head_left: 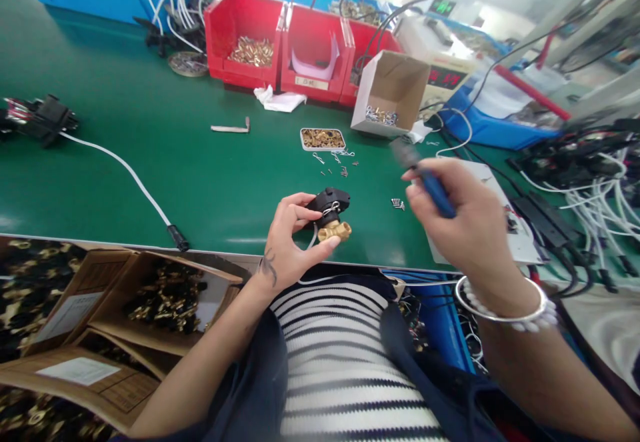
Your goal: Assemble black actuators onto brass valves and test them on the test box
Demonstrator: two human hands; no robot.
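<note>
My left hand (295, 232) grips a brass valve (334, 231) with a black plastic housing (331, 200) on top, over the table's front edge. A bent wire clip (331, 209) sits between housing and brass body, near my fingertips. Off to the right, my right hand (457, 212) is closed around a blue-handled tool (434, 192). Its grey metal head is smeared by motion and points up and left, so its exact kind is unclear. Between the hands lie small screws (397, 204). Loose wire clips (337, 157) rest farther back, beside a small tray of brass parts (323, 139).
Red bins (245, 42) and a white carton of clips (390, 95) line the back. An L-shaped metal tool (231, 129) lies mid-table. At left is a cabled black unit (47, 121). A white box (493, 222) and cable bundles (590, 195) stand right; cardboard boxes (145, 335) are below left.
</note>
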